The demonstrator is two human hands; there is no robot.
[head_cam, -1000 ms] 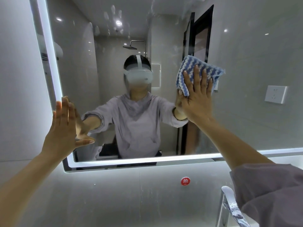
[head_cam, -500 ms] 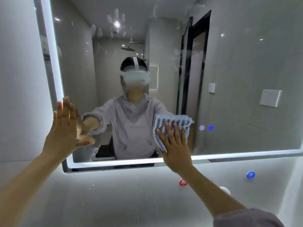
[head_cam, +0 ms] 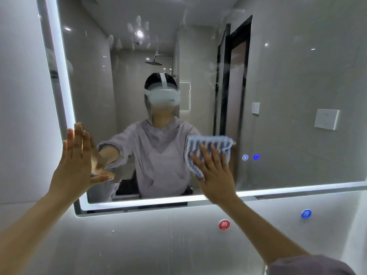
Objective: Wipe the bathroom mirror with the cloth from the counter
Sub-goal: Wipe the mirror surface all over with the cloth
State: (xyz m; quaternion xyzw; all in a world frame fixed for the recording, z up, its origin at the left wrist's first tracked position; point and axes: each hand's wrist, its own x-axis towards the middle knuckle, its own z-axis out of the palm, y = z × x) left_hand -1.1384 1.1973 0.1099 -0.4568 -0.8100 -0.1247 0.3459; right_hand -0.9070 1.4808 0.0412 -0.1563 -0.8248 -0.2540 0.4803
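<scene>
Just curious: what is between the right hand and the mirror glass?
In the head view, a blue-and-white striped cloth lies between the right hand and the mirror, pressed flat.

A grey tiled wall (head_cam: 123,245) carries a round red sticker (head_cam: 224,224) and, well to its right, a round blue sticker (head_cam: 306,213). Reflected in the glass are a shower head (head_cam: 153,63), a dark door frame (head_cam: 241,76), a white wall socket (head_cam: 326,118) and a small light switch (head_cam: 255,108).
</scene>
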